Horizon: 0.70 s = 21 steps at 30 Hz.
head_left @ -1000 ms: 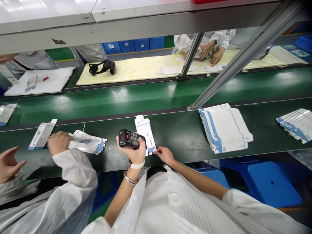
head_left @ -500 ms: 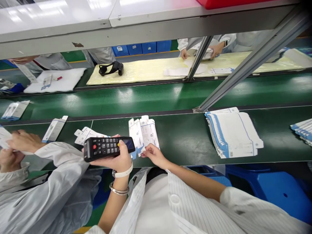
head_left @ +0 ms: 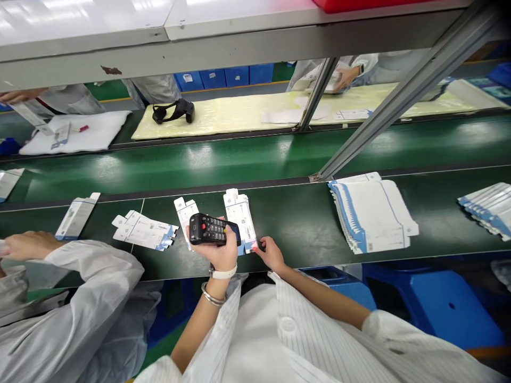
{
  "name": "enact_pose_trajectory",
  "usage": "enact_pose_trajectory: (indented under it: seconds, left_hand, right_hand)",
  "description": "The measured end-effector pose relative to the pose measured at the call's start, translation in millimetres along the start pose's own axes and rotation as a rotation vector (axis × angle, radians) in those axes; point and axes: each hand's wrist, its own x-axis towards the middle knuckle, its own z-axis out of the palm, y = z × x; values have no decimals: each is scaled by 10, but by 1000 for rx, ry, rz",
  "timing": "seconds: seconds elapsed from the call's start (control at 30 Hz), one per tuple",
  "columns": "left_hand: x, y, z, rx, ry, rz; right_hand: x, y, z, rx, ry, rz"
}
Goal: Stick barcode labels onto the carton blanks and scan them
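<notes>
My left hand (head_left: 223, 256) is wrapped round a black handheld barcode scanner (head_left: 213, 230) with a keypad, thumb on its keys. The scanner hangs over the bench and partly hides two flattened cartons. At the lower right corner of the white-and-blue flattened carton (head_left: 244, 217), my right hand (head_left: 272, 256) has its fingers curled in, gripping the edge. A small red light spot shows by those fingertips. Left of the scanner lies a second flattened carton (head_left: 184, 211), and beyond it some more flattened cartons (head_left: 144, 231).
A fanned stack of flattened cartons (head_left: 385, 215) is to the right, another stack (head_left: 489, 207) farther right. A co-worker's hand (head_left: 34, 246) and sleeve are close at left, near an upright-folded box (head_left: 77, 217). A metal post (head_left: 371, 119) slants down to the bench under an overhead shelf (head_left: 239, 42).
My left hand and the scanner have moved right, over the cartons. The two cartons at my hands now lie apart, and my right hand has shifted slightly right with one of them.
</notes>
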Motion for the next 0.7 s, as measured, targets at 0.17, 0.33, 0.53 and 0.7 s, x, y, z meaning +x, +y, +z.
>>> enact_pose_trajectory:
  seconds: [0.17,0.33,0.53,0.7]
  left_hand:
    - [-27,-57,76,11,-14,-2]
    - [-24,-76,97,25,-16,-10]
    - [-36,-61,114,57,-21,-88]
    - [-86,-120,34,77,3,-184]
  right_hand:
    - [104,46,42,-7,-44,-15]
    - [151,19,62,8,-54,-5]
    - [216,-62,104,-10,-29,56]
    - [116,-204,90,0,-45,109]
